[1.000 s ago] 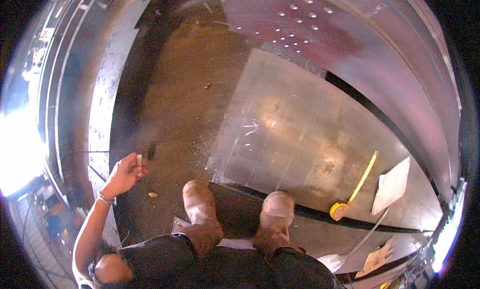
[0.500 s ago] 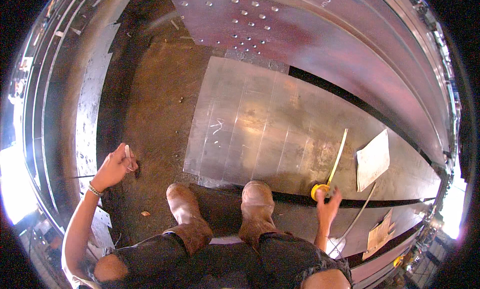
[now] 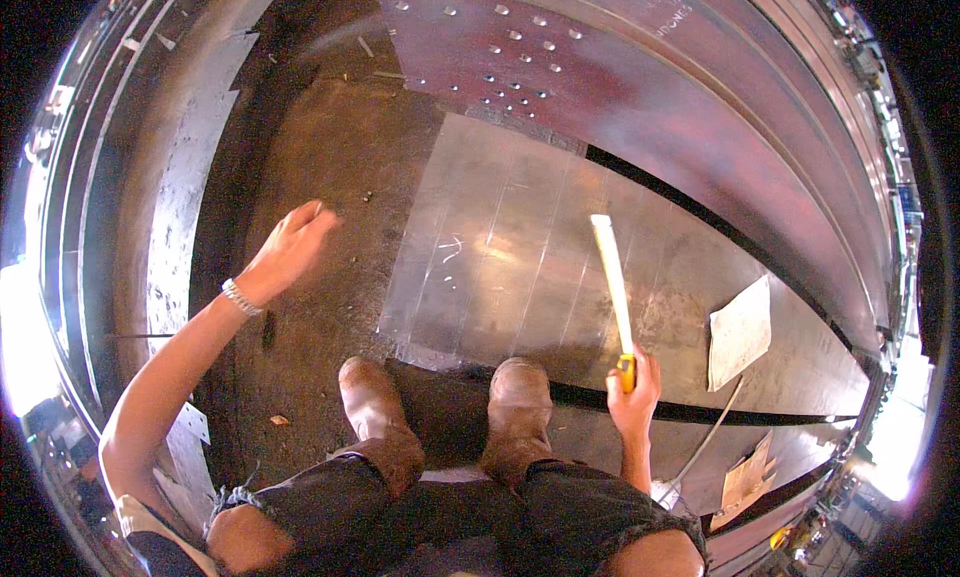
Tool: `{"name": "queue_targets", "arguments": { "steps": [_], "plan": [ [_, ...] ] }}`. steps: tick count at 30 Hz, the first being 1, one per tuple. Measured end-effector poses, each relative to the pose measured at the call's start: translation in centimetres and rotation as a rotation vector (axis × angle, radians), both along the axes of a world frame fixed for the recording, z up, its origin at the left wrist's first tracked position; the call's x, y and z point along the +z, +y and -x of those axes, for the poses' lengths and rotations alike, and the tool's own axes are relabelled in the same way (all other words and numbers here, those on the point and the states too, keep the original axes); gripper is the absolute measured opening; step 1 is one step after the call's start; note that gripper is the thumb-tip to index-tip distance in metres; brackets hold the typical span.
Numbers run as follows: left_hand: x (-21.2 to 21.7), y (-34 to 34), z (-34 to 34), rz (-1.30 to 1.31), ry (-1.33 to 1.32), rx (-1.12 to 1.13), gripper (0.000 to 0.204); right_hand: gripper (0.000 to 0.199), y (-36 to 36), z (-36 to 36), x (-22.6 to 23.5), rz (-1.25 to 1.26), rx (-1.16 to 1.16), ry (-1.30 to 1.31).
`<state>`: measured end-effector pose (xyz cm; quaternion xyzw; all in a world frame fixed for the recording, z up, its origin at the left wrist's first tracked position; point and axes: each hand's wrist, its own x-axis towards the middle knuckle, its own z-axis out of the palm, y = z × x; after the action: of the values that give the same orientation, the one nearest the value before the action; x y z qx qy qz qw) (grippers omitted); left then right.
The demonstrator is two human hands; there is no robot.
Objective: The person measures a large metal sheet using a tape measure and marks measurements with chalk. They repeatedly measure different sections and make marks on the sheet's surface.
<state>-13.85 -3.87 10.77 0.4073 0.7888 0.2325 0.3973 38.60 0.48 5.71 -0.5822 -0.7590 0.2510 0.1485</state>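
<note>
My right hand (image 3: 633,395) is wrapped round a yellow tape measure (image 3: 628,373), low over the near edge of a bare steel plate (image 3: 500,307). Its blade (image 3: 614,282) is pulled out a short way and points up across the plate. My left hand (image 3: 287,252), with a bracelet at the wrist, hangs over the brown floor left of the plate. Its fingers are curled together and a little blurred; a small pale tip, apparently of a slim white stick, shows at them. Thin pale lines and a few scrawled marks run over the plate.
My boots (image 3: 376,417) stand at the plate's near edge. A white sheet (image 3: 740,332) lies on its right part, and a cardboard piece (image 3: 745,480) and a thin rod (image 3: 708,447) lie nearer. A reddish steel beam (image 3: 620,87) with bolt holes stands beyond; more steel (image 3: 175,227) lines the left.
My left hand has moved up and right toward the plate. My right hand has closed round the tape measure and shifted slightly left; the blade has swung from leaning right to leaning left.
</note>
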Motion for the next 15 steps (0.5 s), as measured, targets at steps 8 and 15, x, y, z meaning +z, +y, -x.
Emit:
{"name": "queue_targets", "arguments": {
  "steps": [8,15],
  "plan": [
    [-3.7,4.5,-0.5,-0.052,0.25,-0.163,0.032,0.044,6.3,11.4,-0.5,-0.066,0.541,0.03],
    [-7.9,4.1,-0.8,0.061,0.319,-0.236,0.03,0.041,9.9,13.9,-3.7,0.023,0.575,0.003]
  ]
}}
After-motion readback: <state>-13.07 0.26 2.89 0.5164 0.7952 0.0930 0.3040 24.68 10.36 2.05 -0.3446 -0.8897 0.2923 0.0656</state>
